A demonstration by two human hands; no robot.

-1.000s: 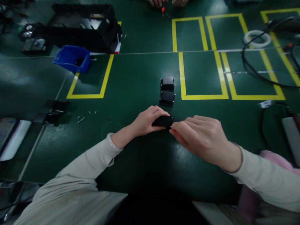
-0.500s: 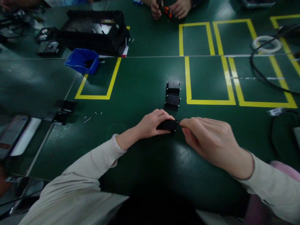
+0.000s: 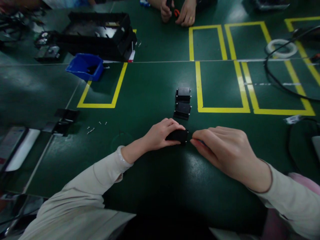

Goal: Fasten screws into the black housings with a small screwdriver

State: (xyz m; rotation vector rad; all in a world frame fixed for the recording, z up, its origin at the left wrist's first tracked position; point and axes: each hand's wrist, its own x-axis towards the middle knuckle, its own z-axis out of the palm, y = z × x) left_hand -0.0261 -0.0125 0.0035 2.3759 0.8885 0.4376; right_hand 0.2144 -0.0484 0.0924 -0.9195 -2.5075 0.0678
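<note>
My left hand (image 3: 161, 133) grips a small black block-shaped part (image 3: 178, 135) that rests on the green table (image 3: 150, 93). My right hand (image 3: 222, 150) is just to the right of that part, its fingertips pinched together at the part's right end; whether something tiny sits between them is hidden. Two more black parts of the same kind (image 3: 183, 103) lie in a short row just beyond my hands.
Yellow tape rectangles (image 3: 222, 110) mark the table ahead and right. A blue bin (image 3: 85, 66) and a black tray (image 3: 100, 31) stand far left. Small screws (image 3: 96, 126) and black pieces (image 3: 61, 121) lie left. Cables (image 3: 280, 80) run at right. Another person's hands (image 3: 178, 11) work opposite.
My right hand drew a little away from the part and came back to its right end. The view shifted slightly; the left hand kept its hold.
</note>
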